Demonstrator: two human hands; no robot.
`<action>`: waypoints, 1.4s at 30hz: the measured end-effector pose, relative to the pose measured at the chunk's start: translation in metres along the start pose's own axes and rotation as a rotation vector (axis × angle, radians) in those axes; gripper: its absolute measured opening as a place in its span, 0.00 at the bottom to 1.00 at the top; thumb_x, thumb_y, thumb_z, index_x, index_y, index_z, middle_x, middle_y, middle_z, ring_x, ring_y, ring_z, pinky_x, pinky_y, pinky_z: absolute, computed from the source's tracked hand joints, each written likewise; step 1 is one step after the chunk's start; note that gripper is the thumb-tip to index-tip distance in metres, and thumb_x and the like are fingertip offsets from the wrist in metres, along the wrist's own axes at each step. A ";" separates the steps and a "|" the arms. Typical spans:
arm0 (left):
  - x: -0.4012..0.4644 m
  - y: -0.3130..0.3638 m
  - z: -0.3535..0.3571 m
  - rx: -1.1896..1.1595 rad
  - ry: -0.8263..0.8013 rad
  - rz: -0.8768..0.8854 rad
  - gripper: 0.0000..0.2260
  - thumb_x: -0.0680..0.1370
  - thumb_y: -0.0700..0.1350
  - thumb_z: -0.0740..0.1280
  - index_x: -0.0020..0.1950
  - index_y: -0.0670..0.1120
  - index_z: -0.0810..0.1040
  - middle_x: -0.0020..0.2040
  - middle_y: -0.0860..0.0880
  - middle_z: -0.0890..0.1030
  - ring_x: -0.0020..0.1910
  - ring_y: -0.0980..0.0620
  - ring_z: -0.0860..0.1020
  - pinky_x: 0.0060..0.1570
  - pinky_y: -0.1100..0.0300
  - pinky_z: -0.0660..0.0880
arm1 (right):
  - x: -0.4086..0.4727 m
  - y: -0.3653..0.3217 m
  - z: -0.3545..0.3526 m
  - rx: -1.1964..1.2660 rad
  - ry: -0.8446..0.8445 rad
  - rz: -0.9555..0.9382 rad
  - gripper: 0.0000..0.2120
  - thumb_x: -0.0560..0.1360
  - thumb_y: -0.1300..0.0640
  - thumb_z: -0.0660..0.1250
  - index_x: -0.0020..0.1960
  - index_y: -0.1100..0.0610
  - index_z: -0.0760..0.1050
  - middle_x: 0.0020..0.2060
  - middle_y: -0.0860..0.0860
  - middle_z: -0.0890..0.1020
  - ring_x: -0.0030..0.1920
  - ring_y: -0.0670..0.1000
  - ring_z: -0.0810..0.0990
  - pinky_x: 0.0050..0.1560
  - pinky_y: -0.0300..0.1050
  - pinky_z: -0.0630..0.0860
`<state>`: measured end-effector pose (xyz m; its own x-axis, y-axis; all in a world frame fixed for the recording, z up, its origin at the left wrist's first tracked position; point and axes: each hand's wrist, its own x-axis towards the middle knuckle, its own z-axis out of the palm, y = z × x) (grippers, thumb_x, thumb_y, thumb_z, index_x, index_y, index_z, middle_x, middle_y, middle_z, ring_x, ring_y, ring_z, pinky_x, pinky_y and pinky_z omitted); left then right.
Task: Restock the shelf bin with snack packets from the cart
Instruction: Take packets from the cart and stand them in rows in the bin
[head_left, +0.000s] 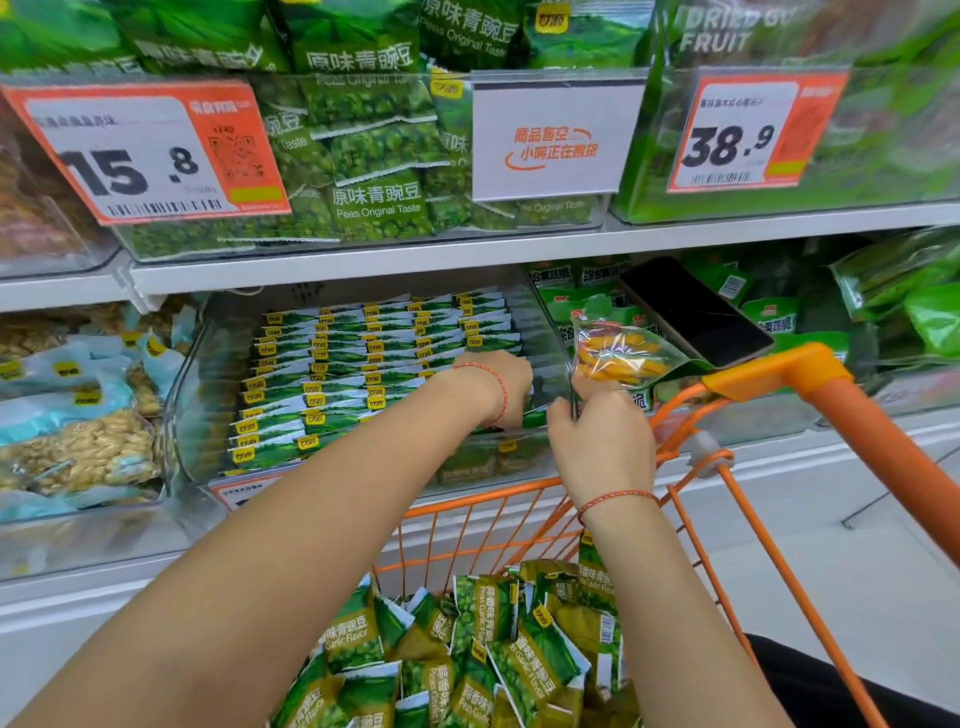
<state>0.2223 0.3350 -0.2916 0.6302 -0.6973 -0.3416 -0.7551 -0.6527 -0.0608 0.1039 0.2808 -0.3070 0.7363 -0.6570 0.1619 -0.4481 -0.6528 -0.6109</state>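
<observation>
The clear shelf bin (192, 395) on the lower shelf holds rows of green and white snack packets (363, 358) standing on edge. My left hand (496, 384) reaches into the bin's right end, its fingers curled down round green packets there, the fingertips hidden. My right hand (602, 441) is at the bin's right front corner and pinches the clear side wall (561, 332). Below my arms, the orange cart (467, 525) holds a heap of green garlic-flavour pea packets (467, 649).
A clear packet of yellow dried fruit (618, 358) and a black phone (691, 312) lie on the bin to the right. The cart handle (769, 374) rises at right. Nut bags (78, 447) fill the left bin. Upper shelf bins carry price tags (140, 156).
</observation>
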 end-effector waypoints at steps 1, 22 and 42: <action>0.002 0.000 0.000 0.008 0.007 0.000 0.13 0.74 0.38 0.63 0.31 0.45 0.66 0.29 0.48 0.66 0.28 0.50 0.63 0.30 0.59 0.64 | 0.000 0.000 0.000 -0.004 0.004 0.000 0.21 0.79 0.54 0.59 0.70 0.56 0.69 0.57 0.58 0.79 0.50 0.58 0.79 0.42 0.43 0.70; -0.036 -0.012 0.034 -0.372 0.017 0.050 0.25 0.82 0.58 0.48 0.77 0.49 0.57 0.78 0.46 0.52 0.77 0.47 0.52 0.74 0.50 0.52 | -0.006 -0.005 -0.007 -0.010 -0.026 0.009 0.22 0.80 0.54 0.58 0.72 0.57 0.66 0.66 0.56 0.71 0.59 0.57 0.76 0.50 0.45 0.73; -0.168 0.027 0.127 -0.261 -0.087 0.027 0.14 0.79 0.51 0.60 0.57 0.46 0.79 0.55 0.43 0.80 0.54 0.42 0.78 0.47 0.55 0.75 | -0.084 0.014 -0.005 -0.527 -0.849 -0.047 0.16 0.76 0.52 0.63 0.32 0.56 0.66 0.31 0.53 0.72 0.31 0.50 0.71 0.32 0.43 0.66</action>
<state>0.0728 0.4724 -0.3554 0.5837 -0.6949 -0.4200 -0.6925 -0.6961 0.1893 0.0330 0.3251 -0.3250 0.7850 -0.2732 -0.5561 -0.4255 -0.8901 -0.1635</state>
